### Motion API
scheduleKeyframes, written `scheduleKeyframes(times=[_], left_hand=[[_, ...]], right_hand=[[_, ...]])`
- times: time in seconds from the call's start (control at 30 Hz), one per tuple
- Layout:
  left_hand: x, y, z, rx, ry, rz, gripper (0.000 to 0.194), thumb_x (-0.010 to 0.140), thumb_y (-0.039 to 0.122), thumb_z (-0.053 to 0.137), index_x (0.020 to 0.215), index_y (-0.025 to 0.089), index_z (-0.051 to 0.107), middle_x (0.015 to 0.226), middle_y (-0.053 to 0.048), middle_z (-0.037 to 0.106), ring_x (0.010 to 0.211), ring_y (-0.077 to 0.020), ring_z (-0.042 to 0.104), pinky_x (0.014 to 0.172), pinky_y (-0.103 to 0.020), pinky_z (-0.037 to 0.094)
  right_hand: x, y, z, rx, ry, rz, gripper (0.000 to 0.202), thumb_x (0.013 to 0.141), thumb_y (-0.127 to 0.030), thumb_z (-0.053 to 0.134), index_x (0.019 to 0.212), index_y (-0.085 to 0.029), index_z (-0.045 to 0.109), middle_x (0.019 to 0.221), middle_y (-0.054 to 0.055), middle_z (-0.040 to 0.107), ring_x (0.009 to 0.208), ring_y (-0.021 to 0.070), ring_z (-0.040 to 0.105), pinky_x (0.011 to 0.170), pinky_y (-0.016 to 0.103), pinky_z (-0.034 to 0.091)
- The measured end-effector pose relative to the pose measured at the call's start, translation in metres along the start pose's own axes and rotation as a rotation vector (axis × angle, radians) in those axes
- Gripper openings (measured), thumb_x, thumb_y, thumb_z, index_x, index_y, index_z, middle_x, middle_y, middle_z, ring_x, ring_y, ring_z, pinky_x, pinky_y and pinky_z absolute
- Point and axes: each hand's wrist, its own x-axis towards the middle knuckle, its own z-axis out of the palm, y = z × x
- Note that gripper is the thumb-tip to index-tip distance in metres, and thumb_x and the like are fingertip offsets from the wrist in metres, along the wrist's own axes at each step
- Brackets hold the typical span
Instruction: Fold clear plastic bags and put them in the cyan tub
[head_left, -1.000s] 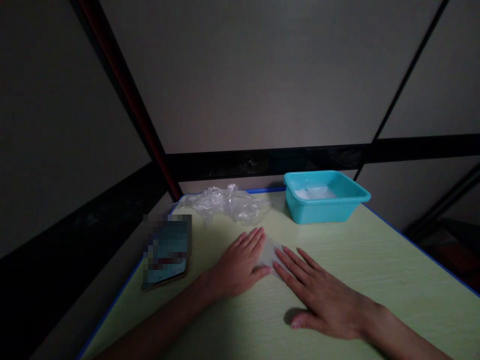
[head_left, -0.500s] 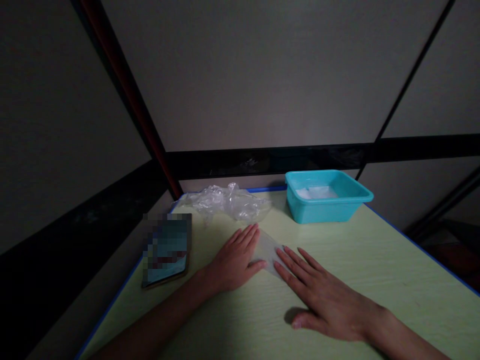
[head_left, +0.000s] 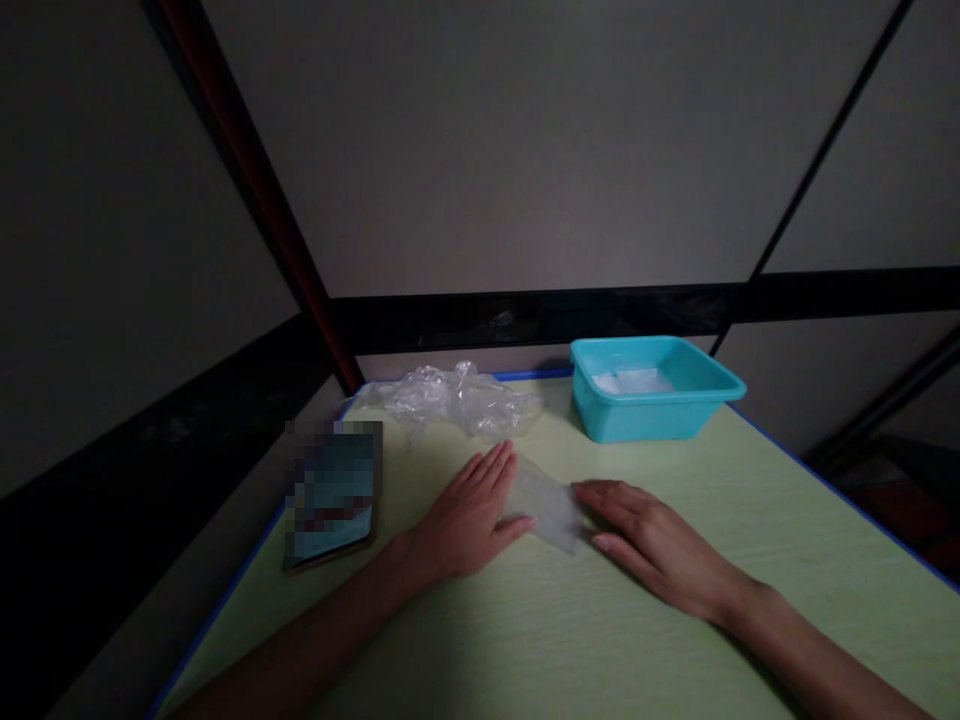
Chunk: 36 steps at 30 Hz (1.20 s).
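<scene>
A small translucent plastic sheet or bag lies flat on the pale green table. My left hand rests flat over its left part, fingers stretched forward and thumb apart, holding nothing. At the sheet's right edge is my right hand, its fingertips at or just beside the upper right corner. The fingers of my right hand are lightly bent, with the thumb apart from them, and nothing shows between them. The part of the sheet under my left hand is hidden.
Crumpled clear plastic lies at the table's back left. A turquoise basin with white material inside stands at the back right. On the left lies a phone or tablet, partly blurred out. A wall rises behind the table.
My right hand has lifted off the sheet's right part and drawn in its fingers and thumb, uncovering more of the sheet. My left hand has stayed nearly in place.
</scene>
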Motion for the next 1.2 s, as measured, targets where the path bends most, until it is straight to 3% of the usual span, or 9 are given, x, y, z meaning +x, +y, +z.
scheduleKeyframes(times=[0.27,0.67,0.8,0.97,1.2], left_hand=[[0.000,0.001,-0.001,0.001,0.026,-0.017,0.072,0.081,0.056,0.031,0.128,0.002,0.024,0.138,-0.020,0.018,0.129,-0.0238,0.010,0.104,-0.036,0.016],[0.001,0.001,-0.001,-0.029,0.061,-0.051,0.072,0.078,0.055,0.038,0.126,0.002,0.027,0.138,-0.022,0.019,0.128,-0.0273,0.010,0.104,-0.038,0.016],[-0.002,0.016,-0.011,-0.036,0.078,0.041,0.067,0.079,0.047,0.043,0.129,0.007,0.024,0.141,-0.016,0.013,0.129,-0.0235,0.005,0.105,-0.038,0.011],[-0.010,0.043,-0.015,-0.157,-0.030,0.215,0.068,0.081,0.044,0.043,0.134,0.010,0.015,0.142,-0.011,0.008,0.130,-0.0199,0.005,0.106,-0.033,0.014],[-0.011,0.045,-0.015,-0.192,-0.094,0.265,0.064,0.083,0.046,0.040,0.134,0.017,0.016,0.142,-0.008,0.009,0.130,-0.0202,0.006,0.106,-0.034,0.011]], right_hand=[[0.002,0.003,-0.001,0.042,0.046,0.015,0.033,0.088,-0.020,0.031,0.117,-0.015,0.045,0.108,0.010,0.055,0.098,0.0182,0.050,0.088,0.035,0.040],[0.000,0.009,0.002,-0.062,0.036,-0.058,0.038,0.077,-0.008,0.040,0.112,-0.013,0.054,0.114,0.011,0.052,0.104,0.0206,0.047,0.088,0.037,0.040],[0.002,0.007,0.003,-0.069,0.056,-0.061,0.039,0.076,-0.008,0.041,0.113,-0.013,0.054,0.113,0.011,0.053,0.102,0.0203,0.048,0.088,0.036,0.040],[0.000,0.009,0.000,-0.061,0.086,-0.067,0.036,0.078,-0.009,0.040,0.109,-0.013,0.056,0.113,0.012,0.053,0.102,0.0201,0.047,0.088,0.035,0.041],[-0.002,0.014,-0.003,-0.107,0.122,-0.060,0.030,0.079,-0.011,0.040,0.098,-0.016,0.062,0.099,0.011,0.056,0.089,0.0202,0.050,0.077,0.034,0.044]])
